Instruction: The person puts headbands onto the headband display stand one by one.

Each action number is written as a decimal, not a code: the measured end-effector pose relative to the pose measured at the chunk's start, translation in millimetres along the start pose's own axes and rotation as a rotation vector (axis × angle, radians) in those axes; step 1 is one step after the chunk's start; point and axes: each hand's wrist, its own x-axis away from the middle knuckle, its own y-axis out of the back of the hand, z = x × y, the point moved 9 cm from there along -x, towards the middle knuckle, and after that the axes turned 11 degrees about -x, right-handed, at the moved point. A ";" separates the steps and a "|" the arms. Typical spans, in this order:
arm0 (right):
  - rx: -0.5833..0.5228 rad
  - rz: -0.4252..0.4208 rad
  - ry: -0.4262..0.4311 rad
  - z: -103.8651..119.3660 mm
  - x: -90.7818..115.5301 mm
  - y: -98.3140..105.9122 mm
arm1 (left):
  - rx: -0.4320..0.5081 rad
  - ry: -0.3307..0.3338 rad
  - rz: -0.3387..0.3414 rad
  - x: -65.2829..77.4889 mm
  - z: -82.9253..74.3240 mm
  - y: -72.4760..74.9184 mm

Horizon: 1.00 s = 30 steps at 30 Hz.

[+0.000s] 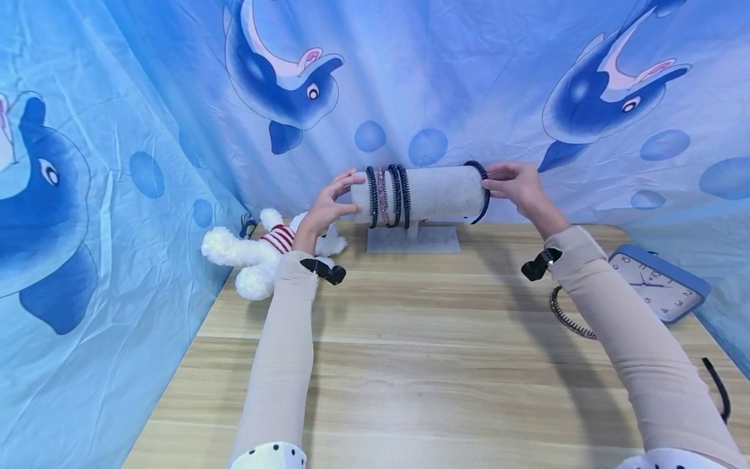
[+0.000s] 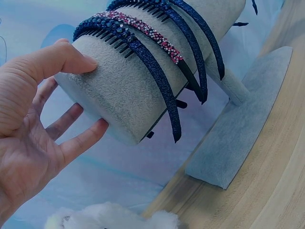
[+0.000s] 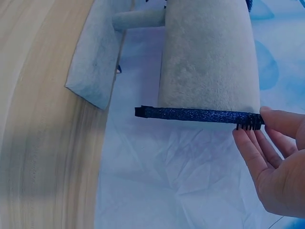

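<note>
A grey plush headband stand (image 1: 436,192) has a horizontal roll on a post and flat base. My left hand (image 1: 328,207) holds the roll's left end; in the left wrist view the thumb (image 2: 78,62) lies on the plush and the fingers spread at the end. Several headbands sit around the left half: dark blue beaded ones (image 2: 157,81) with comb teeth and a pink-and-silver beaded one (image 2: 147,33). My right hand (image 1: 518,185) pinches another dark blue headband (image 3: 195,115) near its toothed part, right at the roll's right end.
On the wooden table (image 1: 410,365), a white plush toy (image 1: 254,254) in a striped top lies left of the stand. At right are a blue clock (image 1: 662,283), a beaded headband (image 1: 568,317) and a black band (image 1: 717,391). Dolphin-print curtain (image 1: 457,78) hangs behind.
</note>
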 end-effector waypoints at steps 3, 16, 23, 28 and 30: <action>0.004 0.008 0.047 1.8 3.3 -2.4 | -0.001 0.002 -0.003 -0.3 0.6 0.4; 0.080 0.011 0.098 5.6 13.9 -10.3 | 0.011 0.001 -0.008 -0.1 -1.3 2.7; 0.264 0.064 0.085 12.7 8.9 -5.6 | 0.000 0.007 -0.007 0.1 -1.2 1.9; 0.330 0.154 0.075 19.5 -1.2 -6.4 | 0.006 0.016 -0.005 0.9 -1.1 0.8; 0.328 0.198 0.064 20.0 -4.5 -7.6 | 0.003 0.021 -0.004 1.0 -0.2 0.4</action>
